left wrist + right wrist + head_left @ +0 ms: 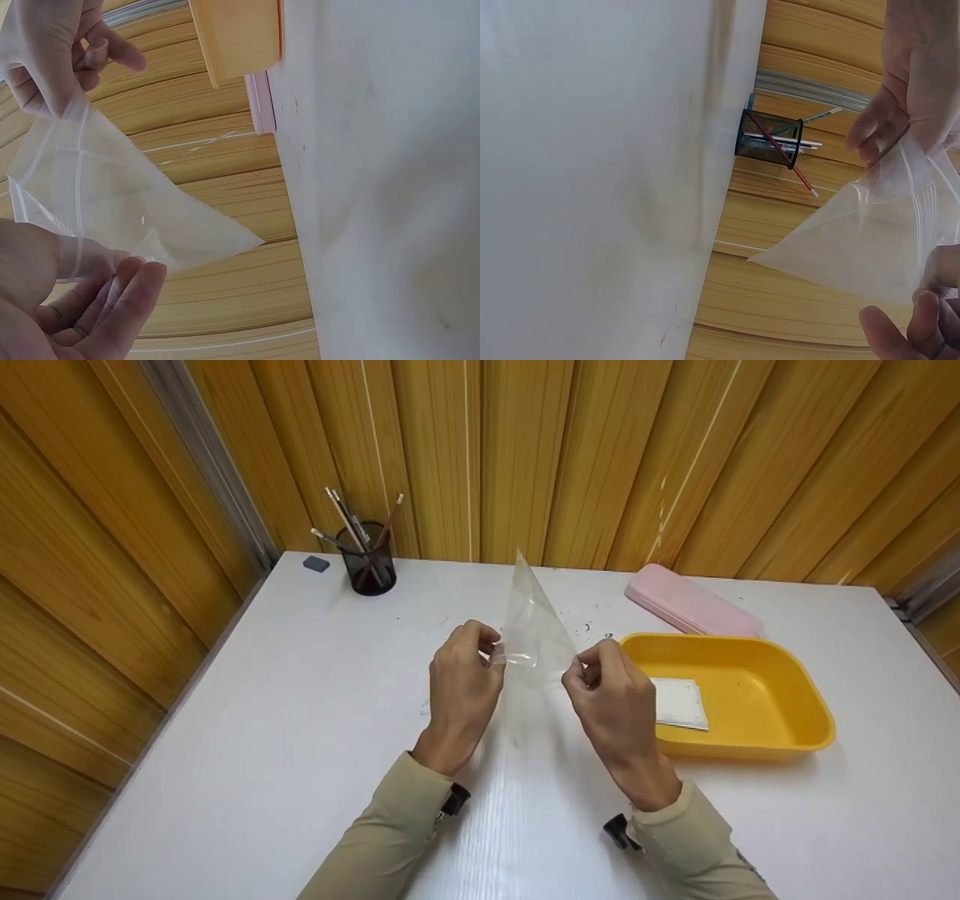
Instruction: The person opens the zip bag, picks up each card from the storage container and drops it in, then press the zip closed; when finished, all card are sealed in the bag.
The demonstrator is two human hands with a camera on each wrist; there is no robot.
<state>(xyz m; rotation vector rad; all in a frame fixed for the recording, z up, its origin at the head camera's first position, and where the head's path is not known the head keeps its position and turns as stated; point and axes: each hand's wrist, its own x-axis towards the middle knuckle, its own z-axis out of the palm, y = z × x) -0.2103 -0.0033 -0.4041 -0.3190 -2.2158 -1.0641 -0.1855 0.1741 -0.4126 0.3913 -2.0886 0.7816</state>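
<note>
Wood-grain panelling point(525, 457) behind a white table point(300, 720); on the latter, a yellow tray point(757, 697) with white cards point(681, 703), a pink case point(690, 600) and a mesh pencil cup point(367, 570). One clear zip-seal bag point(529, 622), thin film, held up over the table between two hands. Likely faults: film slipping from a fingertip, the material being slick and the hold small; stretching or tearing near the seal strip, should the pull be hard or uneven; tray nudged, the right hand working just beside its rim. Left hand point(465, 682): nearly closed, thumb and fingertips pinching one side of the bag. Right hand point(615, 690): likewise nearly closed, thumb and forefinger pinching the opposite side, other fingers looser.
</note>
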